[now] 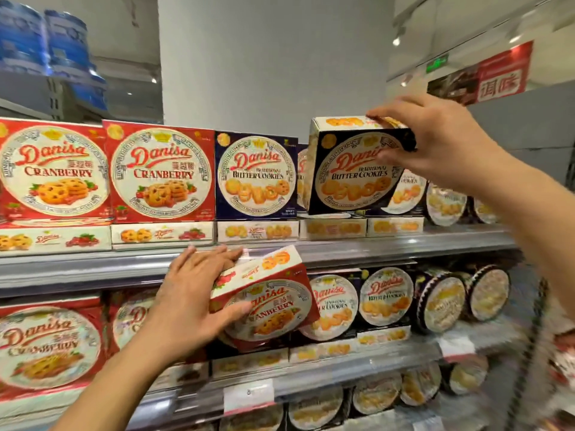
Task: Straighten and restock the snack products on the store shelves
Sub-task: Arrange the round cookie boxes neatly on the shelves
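My right hand (435,141) grips the top right corner of a dark blue butter cookie box (348,169), held tilted above flat boxes on the top shelf (404,244). My left hand (193,303) holds a red cranberry cookie box (273,300) by its left side, tilted in front of the second shelf. Upright on the top shelf stand two red cranberry boxes (161,172) and another blue butter cookie box (256,175), each on a flat-lying box.
Round cookie tins (445,297) line the right part of the shelves. More red boxes (49,346) fill the second shelf's left side. A white price tag (249,396) hangs on a lower rail. Blue packs (46,42) sit high at left. A white pillar rises behind.
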The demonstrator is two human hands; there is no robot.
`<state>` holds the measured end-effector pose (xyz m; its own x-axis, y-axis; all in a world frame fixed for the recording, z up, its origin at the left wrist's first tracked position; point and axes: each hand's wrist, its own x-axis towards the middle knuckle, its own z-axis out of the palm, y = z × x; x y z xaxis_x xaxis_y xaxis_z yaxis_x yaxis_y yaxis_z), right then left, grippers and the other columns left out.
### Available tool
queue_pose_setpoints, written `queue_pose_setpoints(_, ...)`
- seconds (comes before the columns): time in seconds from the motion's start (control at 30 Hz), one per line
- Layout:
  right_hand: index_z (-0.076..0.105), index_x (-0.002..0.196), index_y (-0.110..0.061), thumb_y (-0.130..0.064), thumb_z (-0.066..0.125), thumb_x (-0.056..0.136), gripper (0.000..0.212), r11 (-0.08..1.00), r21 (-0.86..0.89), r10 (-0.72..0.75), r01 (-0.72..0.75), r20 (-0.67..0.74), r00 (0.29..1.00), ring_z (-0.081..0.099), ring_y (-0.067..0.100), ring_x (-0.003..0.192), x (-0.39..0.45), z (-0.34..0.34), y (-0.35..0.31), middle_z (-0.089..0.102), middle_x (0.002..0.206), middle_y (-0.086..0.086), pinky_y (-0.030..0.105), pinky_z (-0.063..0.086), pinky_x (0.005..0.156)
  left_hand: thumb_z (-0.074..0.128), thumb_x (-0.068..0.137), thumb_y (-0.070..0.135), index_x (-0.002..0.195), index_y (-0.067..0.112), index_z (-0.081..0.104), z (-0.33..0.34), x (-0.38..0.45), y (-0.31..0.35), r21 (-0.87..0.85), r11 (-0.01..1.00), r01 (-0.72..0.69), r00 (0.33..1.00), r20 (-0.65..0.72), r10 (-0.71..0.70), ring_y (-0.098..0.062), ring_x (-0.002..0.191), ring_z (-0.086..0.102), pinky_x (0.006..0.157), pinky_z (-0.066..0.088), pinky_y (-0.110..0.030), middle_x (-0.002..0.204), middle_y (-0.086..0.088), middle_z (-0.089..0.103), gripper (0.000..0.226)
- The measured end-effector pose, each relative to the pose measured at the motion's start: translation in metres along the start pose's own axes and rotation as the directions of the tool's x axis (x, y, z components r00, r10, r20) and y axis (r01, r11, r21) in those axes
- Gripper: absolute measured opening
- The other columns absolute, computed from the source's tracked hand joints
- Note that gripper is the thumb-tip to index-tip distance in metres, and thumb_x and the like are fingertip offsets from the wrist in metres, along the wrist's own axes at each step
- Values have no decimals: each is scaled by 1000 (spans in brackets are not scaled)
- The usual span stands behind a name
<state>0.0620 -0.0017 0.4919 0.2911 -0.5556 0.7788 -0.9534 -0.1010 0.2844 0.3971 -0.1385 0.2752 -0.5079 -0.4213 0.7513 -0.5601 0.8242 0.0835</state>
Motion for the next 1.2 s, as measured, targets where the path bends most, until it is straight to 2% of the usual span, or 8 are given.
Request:
queue_pose_setpoints(0.17, 54, 140, -26, -28, 80, 84, 61, 999, 22, 32, -34, 77, 996, 60, 31, 111, 3, 24, 17, 62, 129, 8, 45, 51, 92, 46, 83, 81, 117, 27, 60, -1, 0, 1, -25, 1000, -3, 1000, -22, 2, -8, 130, 47, 115, 31, -51, 141, 14, 57, 65)
queue_pose_setpoints(0.37, 54, 140, -22, -28, 77, 86, 58, 984, 140, 90, -108, 128, 988, 58, 24, 119, 10, 46, 26, 63, 132, 4, 42, 49, 100, 53, 83, 77, 116, 35, 53, -1, -4, -2, -34, 999, 2, 1000, 27, -1, -4, 143, 38, 124, 15, -39, 151, 22, 46, 54)
queue_pose_setpoints(0.47, 52, 134, -20, -25, 77, 87, 54, 970, 186, 133, -159, 144, 981, 60, 22, 113, 14, 53, 25, 65, 128, 5, 33, 47, 92, 52, 83, 77, 118, 35, 53, -1, -4, -2, -39, 999, -1, 1000, 17, 2, -2, 143, 37, 125, 14, -39, 151, 23, 45, 55)
queue_pose_setpoints(0.57, 51, 134, -17, -31, 76, 87, 55, 993, 42, 102, -107, 105, 989, 56, 30, 119, 18, 59, 19, 60, 131, 8, 41, 48, 95, 53, 83, 77, 119, 35, 53, -2, -5, -3, -44, 999, -1, 1000, 12, 1, -1, 144, 35, 125, 13, -39, 151, 24, 44, 55)
queue_pose_setpoints(0.63, 49, 139, -13, -41, 78, 83, 69, 995, -36, 93, -89, 111, 990, 51, 31, 125, 19, 63, 13, 54, 136, 10, 48, 48, 101, 54, 83, 76, 117, 35, 52, -1, -5, -3, -48, 999, -2, 1000, 11, 3, -2, 144, 36, 125, 13, -38, 151, 23, 45, 53)
queue_pose_setpoints(0.77, 40, 148, -14, -48, 83, 75, 91, 992, -29, 129, -126, 140, 982, 48, 31, 130, 21, 69, 5, 50, 142, 11, 48, 45, 106, 53, 83, 76, 117, 35, 52, 0, -4, -3, -49, 999, -5, 1000, 9, 6, -4, 143, 38, 124, 13, -40, 150, 22, 46, 52)
queue_pose_setpoints(0.87, 36, 151, -22, -44, 85, 75, 93, 993, 1, 120, -122, 161, 980, 48, 30, 132, 22, 73, 2, 49, 146, 9, 49, 44, 108, 52, 84, 77, 117, 34, 53, 1, -5, -3, -46, 999, -8, 1000, 1, 8, -5, 142, 40, 124, 15, -41, 150, 21, 48, 54)
queue_pose_setpoints(1.2, 32, 152, -24, -40, 85, 78, 93, 989, -38, 145, -140, 173, 974, 49, 32, 133, 30, 85, 0, 49, 150, 8, 50, 44, 106, 53, 84, 75, 117, 33, 54, 1, -5, -4, -48, 999, -22, 1000, -12, 21, -5, 141, 40, 122, 20, -47, 149, 20, 49, 54)
